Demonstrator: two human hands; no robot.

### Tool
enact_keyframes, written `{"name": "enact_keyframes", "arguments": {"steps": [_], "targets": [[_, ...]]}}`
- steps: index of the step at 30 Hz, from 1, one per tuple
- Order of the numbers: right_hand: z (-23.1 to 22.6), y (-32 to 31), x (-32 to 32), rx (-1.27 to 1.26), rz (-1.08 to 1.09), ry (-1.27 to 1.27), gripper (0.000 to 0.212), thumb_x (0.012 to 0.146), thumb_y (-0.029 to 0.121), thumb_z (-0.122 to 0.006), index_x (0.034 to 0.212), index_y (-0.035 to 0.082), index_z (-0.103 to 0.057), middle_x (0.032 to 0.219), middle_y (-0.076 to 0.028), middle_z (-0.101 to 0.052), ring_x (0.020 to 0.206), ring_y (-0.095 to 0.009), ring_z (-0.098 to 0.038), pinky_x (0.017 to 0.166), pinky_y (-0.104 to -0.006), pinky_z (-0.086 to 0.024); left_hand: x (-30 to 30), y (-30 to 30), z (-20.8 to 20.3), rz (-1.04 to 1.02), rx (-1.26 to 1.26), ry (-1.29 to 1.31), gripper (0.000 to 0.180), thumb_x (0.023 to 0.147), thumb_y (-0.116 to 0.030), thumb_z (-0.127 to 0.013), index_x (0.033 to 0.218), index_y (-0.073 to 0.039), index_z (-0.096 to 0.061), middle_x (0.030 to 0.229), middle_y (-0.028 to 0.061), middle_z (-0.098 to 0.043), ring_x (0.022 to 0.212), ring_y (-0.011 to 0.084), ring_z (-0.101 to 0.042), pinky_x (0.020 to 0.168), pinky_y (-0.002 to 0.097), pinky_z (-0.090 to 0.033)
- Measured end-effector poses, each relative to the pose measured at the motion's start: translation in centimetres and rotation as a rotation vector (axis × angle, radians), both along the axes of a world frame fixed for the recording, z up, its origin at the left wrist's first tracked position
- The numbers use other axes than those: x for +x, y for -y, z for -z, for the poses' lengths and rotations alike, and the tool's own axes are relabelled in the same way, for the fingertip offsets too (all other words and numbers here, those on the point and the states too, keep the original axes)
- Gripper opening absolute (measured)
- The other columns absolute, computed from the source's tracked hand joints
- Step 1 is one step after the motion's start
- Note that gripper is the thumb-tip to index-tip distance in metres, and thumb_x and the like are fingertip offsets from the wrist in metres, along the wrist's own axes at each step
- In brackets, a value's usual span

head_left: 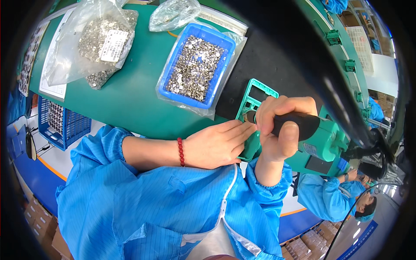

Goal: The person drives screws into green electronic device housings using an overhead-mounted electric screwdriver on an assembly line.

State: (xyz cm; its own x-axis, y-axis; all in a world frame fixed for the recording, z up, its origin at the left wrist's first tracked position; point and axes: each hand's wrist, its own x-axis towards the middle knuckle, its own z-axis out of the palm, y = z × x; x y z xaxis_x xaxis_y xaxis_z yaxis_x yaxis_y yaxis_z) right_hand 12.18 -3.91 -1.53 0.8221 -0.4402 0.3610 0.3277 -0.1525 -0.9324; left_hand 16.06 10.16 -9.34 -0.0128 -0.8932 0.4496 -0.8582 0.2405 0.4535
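Note:
My right hand (281, 123) is wrapped round the dark grip of a green-and-black power screwdriver (323, 136), which lies across the view with its tip end toward the left. That tip meets a green plastic housing (250, 149), though my fingers partly hide the contact point. Stretched out and lying flat, the fingers of my left hand (212, 145) rest on the housing's near part, their tips close beside the screwdriver's tip. The housing has a rectangular opening at its far end and sits at the edge of a black mat (277, 65).
Beyond my hands stands a blue tray (164, 84) of small metal screws (195, 67). Clear bags of metal parts (97, 41) lie at the far left. A blue basket (76, 128) is left of the bench. A dark arm (320, 56) crosses the upper right; a co-worker (325, 195) sits right.

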Motion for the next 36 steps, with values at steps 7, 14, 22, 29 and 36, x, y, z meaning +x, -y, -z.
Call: {"name": "enact_keyframes", "arguments": {"steps": [7, 14, 22, 29, 36], "targets": [[1.1, 0.7, -0.2, 0.011, -0.059, 0.042, 0.038, 0.095, 0.036, -0.064, 0.096, 0.002, -0.049, 0.057, -0.006, -0.049, 0.045, -0.012, -0.041, 0.042, -0.0273, -0.035, 0.0, -0.1, -0.7, -0.032, -0.003, 0.064, 0.051, 0.083, -0.042, -0.069, 0.105, 0.004, -0.064, 0.118, 0.0189, -0.062, 0.114, 0.0328, -0.058, 0.105, 0.0436, -0.043], [1.1, 0.1, -1.8, 0.142, 0.158, 0.030, 0.026, 0.082, 0.003, -0.074, 0.102, -0.001, -0.058, 0.088, -0.007, -0.061, 0.073, -0.011, -0.059, 0.067, -0.0263, -0.050, -0.2, -0.2, -1.3, 0.016, 0.118, 0.014, 0.052, 0.082, -0.038, -0.071, 0.107, 0.008, -0.064, 0.137, 0.0257, -0.053, 0.132, 0.0333, -0.049, 0.112, 0.0429, -0.037], [-2.3, 1.2, -1.6, 0.024, 0.033, 0.180, 0.047, 0.084, -0.004, -0.069, 0.126, -0.003, -0.048, 0.092, -0.010, -0.063, 0.079, -0.014, -0.061, 0.073, -0.0284, -0.052, 0.5, 0.5, -2.7, 0.003, 0.129, -0.023, 0.044, 0.080, -0.033, -0.074, 0.106, 0.002, -0.065, 0.134, 0.0221, -0.055, 0.123, 0.0338, -0.054, 0.106, 0.0446, -0.042], [-6.2, 6.1, -7.9, -0.117, 0.402, 0.196, 0.049, 0.098, 0.017, -0.062, 0.137, -0.006, -0.043, 0.089, -0.009, -0.063, 0.075, -0.015, -0.060, 0.073, -0.0314, -0.052, 6.9, -1.1, -6.4, -0.471, 0.045, 0.103, 0.021, 0.082, -0.005, -0.067, 0.103, -0.003, -0.067, 0.100, 0.0111, -0.065, 0.090, 0.0316, -0.062, 0.079, 0.0411, -0.049], [-5.7, 8.0, -11.7, -0.176, 0.629, 0.198, 0.044, 0.102, 0.017, -0.057, 0.137, -0.005, -0.042, 0.082, -0.005, -0.057, 0.070, -0.012, -0.052, 0.066, -0.0281, -0.044, 11.3, -1.2, -5.6, -0.450, 0.536, 0.311, 0.008, 0.080, -0.013, -0.073, 0.084, -0.008, -0.069, 0.090, 0.0073, -0.061, 0.091, 0.0275, -0.059, 0.083, 0.0413, -0.043]]}}
